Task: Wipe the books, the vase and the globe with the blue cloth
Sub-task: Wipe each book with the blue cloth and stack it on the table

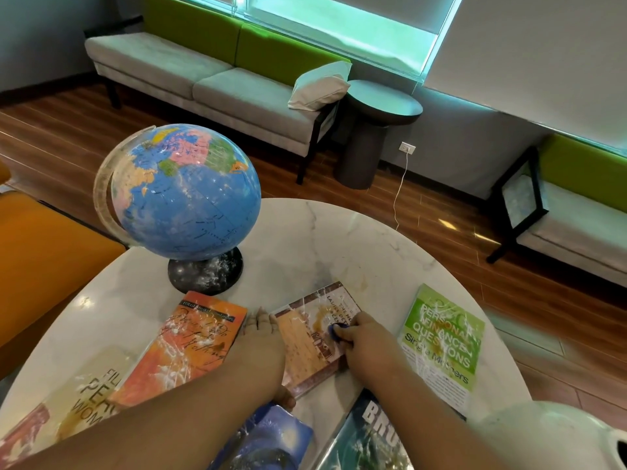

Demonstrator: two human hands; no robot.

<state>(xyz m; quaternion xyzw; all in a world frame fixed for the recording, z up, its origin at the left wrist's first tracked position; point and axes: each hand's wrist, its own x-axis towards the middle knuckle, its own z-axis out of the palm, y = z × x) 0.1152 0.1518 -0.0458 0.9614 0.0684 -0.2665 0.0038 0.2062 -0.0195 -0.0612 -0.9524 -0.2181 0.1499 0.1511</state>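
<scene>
Blue cloth (pixel 336 333), wadded in the curled fingers of the right hand (pixel 364 337), sits mid-cover on the smeared brown-and-tan paperback book (pixel 305 354) on the white marble bench (pixel 305 239); left hand (pixel 263 344) lies flat pinning its left edge, so I'd wipe overlapping strokes away from that pin.

Right hand (pixel 364 335) presses blue cloth (pixel 337 331) on book (pixel 312 337)

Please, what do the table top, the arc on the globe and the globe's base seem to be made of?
Table top: probably polished marble or a marble-look slab; white with grey veins, glossy reflections. Arc on the globe: most likely clear plastic; it looks translucent. Base: dark and smooth, perhaps plastic; painted metal is possible. White streaks lie on it.
</scene>
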